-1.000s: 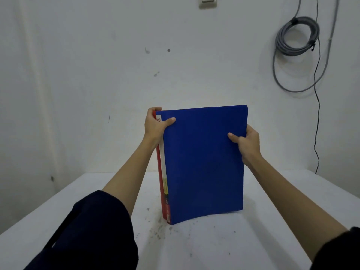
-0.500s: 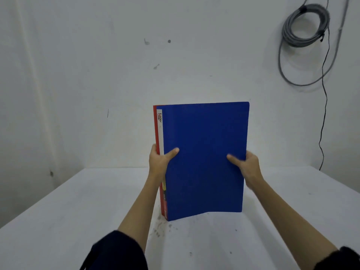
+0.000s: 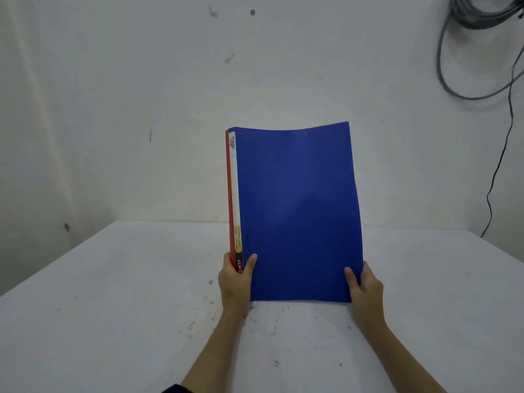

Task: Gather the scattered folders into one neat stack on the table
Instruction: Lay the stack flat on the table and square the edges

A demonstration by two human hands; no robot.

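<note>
Both grips have been shifted down since the earlier frames: the hands, once at the upper and middle sides of the folders, are now seen at the lower corners. The left hand (image 3: 235,282) is closed around the lower left corner, its thumb laid on the front of the blue folder (image 3: 297,214) and its fingers hidden behind the bundle. The right hand (image 3: 365,287) is closed on the lower right corner in the same way — thumb on the blue cover, fingers out of sight behind. The bundle is held upright over the middle of the white table (image 3: 113,293), facing the camera; whether its bottom edge touches the tabletop cannot be told. Wide bare table surface is seen to the left, to the right and in front of the hands, marked only by dark specks. The table's far edge meets the white wall (image 3: 141,109) behind the bundle. A red folder (image 3: 229,194) is pressed against the back of the blue one, shown only as a thin strip along the left side — beside it a white spine label with print. The blue cover is slightly bowed, its top edge curved. Grey cable (image 3: 459,52) is hung on the wall at the upper right.
</note>
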